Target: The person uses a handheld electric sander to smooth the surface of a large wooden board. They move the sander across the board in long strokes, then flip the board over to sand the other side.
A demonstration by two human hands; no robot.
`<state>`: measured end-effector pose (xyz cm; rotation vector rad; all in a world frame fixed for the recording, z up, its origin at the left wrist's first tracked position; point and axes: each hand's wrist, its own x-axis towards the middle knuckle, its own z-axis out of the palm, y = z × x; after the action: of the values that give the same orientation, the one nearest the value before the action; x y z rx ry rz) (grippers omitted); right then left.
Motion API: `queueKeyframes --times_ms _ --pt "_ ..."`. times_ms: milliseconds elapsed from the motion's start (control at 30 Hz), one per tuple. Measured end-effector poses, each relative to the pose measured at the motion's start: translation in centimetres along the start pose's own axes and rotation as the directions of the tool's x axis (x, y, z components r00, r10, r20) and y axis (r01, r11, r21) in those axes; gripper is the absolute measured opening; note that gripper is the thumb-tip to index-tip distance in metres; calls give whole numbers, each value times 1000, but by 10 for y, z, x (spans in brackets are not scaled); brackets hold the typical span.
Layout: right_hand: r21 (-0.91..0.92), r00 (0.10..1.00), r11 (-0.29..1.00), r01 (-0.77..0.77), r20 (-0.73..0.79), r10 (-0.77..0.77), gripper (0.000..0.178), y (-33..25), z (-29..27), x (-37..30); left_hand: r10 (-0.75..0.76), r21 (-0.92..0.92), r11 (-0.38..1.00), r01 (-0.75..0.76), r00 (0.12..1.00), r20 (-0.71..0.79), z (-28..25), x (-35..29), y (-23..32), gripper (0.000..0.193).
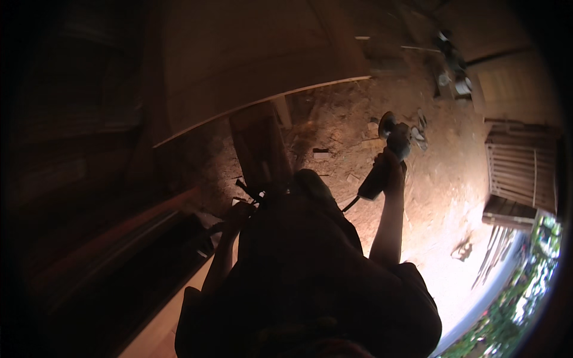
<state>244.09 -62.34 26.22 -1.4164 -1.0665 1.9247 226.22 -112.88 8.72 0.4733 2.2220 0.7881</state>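
My right hand (391,162) is wrapped round the body of an angle grinder (398,142), held out over the ground on the right. The grinder's round disc (387,125) points away from me, and its dark cord (351,204) trails back toward my body. Low on the left, my left hand (240,213) is in deep shadow beside my clothing. Dark, thin cord-like pieces (249,191) show just above it. Whether its fingers grip them is too dark to make out.
A large wooden panel (256,71) spans the far left, with an upright board (259,146) below its edge. Wood scraps (321,154) lie on the dirt floor (441,161). At the right stands stacked slatted wood (519,164), with greenery (507,316) beyond.
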Motion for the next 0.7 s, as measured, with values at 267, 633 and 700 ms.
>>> queueKeyframes --times_ms 267,633,700 --pt "88 995 995 -44 -81 51 19 7 -85 -65 61 -162 986 -29 978 198 47 2 27 35" --pt "-32 987 987 159 29 -158 22 -3 -157 11 96 -184 981 -66 983 155 102 31 88 41" --pt "-40 977 976 214 1 -215 21 -20 -177 38 135 -183 978 -105 978 158 127 66 118 41"
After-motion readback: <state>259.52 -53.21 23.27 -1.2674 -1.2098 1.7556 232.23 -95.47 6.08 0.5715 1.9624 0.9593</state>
